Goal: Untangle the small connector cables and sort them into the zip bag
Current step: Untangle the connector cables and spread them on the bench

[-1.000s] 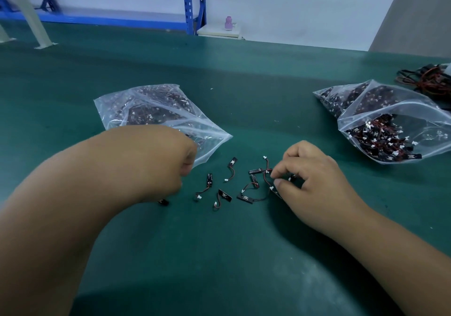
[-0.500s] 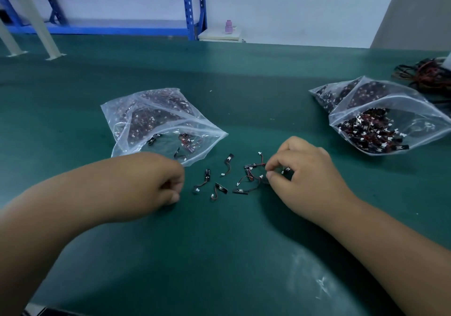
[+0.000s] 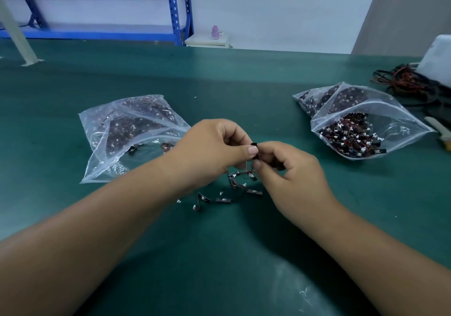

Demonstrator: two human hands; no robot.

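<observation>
My left hand (image 3: 214, 144) and my right hand (image 3: 290, 169) meet above the green table, both pinching one small black connector cable (image 3: 254, 145) between thumbs and fingertips. A tangle of connector cables (image 3: 240, 181) hangs just below the hands, its thin red and black wires trailing down. Several loose cables (image 3: 223, 199) with white plugs lie on the mat beneath. A clear zip bag (image 3: 117, 132) with cables inside lies left of my hands, its mouth toward them. A second zip bag (image 3: 361, 120), open and fuller, lies to the right.
A heap of red and black wires (image 3: 410, 83) and a white object (image 3: 436, 57) sit at the far right edge. A beige-handled tool (image 3: 439, 130) lies beside the right bag. Blue shelving (image 3: 178, 10) stands behind the table.
My left hand moved right from the mat and joined my right hand. Both hands rose off the table, lifting the cable tangle with them.
</observation>
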